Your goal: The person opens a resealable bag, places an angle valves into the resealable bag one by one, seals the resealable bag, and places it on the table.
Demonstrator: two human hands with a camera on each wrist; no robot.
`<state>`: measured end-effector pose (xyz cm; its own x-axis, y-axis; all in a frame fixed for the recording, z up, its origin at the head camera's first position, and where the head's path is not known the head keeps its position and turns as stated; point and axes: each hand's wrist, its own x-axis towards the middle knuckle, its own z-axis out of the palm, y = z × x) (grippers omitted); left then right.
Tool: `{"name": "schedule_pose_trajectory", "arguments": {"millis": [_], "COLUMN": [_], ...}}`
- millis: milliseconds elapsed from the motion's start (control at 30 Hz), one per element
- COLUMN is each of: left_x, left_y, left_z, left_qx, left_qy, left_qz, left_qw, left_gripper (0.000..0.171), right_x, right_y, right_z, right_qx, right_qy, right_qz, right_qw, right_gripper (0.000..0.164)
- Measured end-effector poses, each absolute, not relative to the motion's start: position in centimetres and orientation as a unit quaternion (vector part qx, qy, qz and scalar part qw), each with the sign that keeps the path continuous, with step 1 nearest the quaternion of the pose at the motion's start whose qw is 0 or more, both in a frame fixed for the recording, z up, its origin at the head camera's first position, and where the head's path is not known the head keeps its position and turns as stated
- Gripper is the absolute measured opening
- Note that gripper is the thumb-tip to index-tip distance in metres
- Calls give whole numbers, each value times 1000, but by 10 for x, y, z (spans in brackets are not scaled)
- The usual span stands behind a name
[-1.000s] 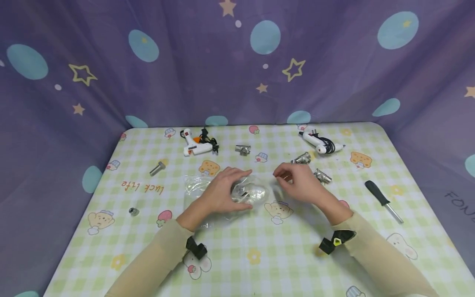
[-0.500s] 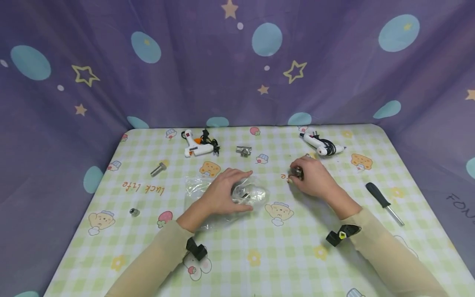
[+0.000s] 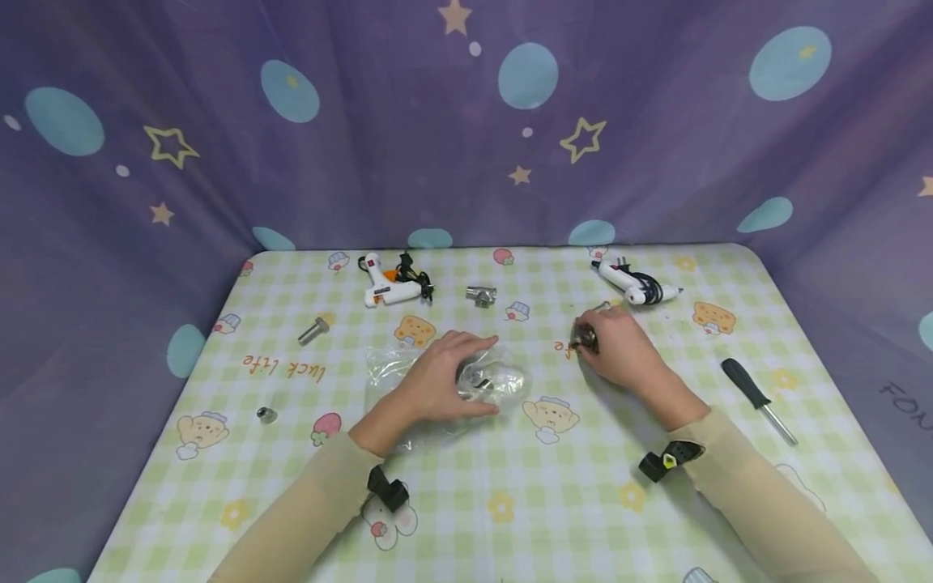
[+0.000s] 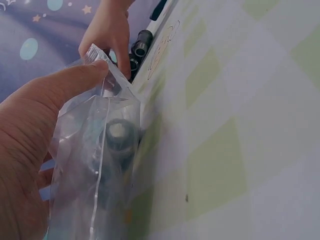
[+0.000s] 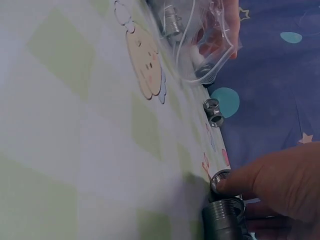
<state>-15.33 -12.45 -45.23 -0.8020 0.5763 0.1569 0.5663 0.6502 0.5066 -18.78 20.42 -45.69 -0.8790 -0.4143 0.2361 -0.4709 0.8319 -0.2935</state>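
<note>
The right hand (image 3: 619, 346) pinches a shiny, threaded metal fitting (image 3: 585, 337) at the checkered desk (image 3: 568, 502); the left hand (image 3: 436, 377), thumb spread from fingers, holds a clear, wrinkled plastic bag (image 3: 510, 381) with a metal piece (image 3: 481, 385) inside.

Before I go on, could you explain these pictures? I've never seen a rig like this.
There's no machine, just a person's two bare hands. The wide picture comes from a camera on the head, looking forward and down; the other two come from cameras on each wrist.

The left hand holds a clear plastic bag with a threaded metal piece inside. The right hand pinches a metal fitting, partly hidden by the fingers.

Around them on the checked table cover lie two white glue guns, a T-shaped fitting, a bolt, a small metal part and a black-handled screwdriver.
</note>
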Motion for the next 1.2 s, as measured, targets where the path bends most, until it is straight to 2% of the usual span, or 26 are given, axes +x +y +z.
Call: {"name": "schedule_pose_trajectory", "arguments": {"millis": [233, 567, 833, 1200], "left_x": [-154, -157, -159, -159], "left_y": [-125, -125, -125, -124], "left_z": [-453, -455, -454, -455], "left_qx": [313, 317, 330, 337], "left_qy": [909, 908, 905, 902], "left_qz": [276, 274, 268, 271], "left_qw": [7, 8, 0, -5], "left_gripper": [102, 102, 101, 100], "right_x": [-191, -175, -161, -158], "right_y": [203, 186, 165, 137], "right_z": [-459, -449, -442, -460], "right_qx": [240, 235, 291, 339], "right_qy": [-951, -919, -862, -833], "right_qz": [186, 314, 413, 432], "right_qw": [65, 35, -34, -62], "right_gripper": [36, 34, 27, 21]}}
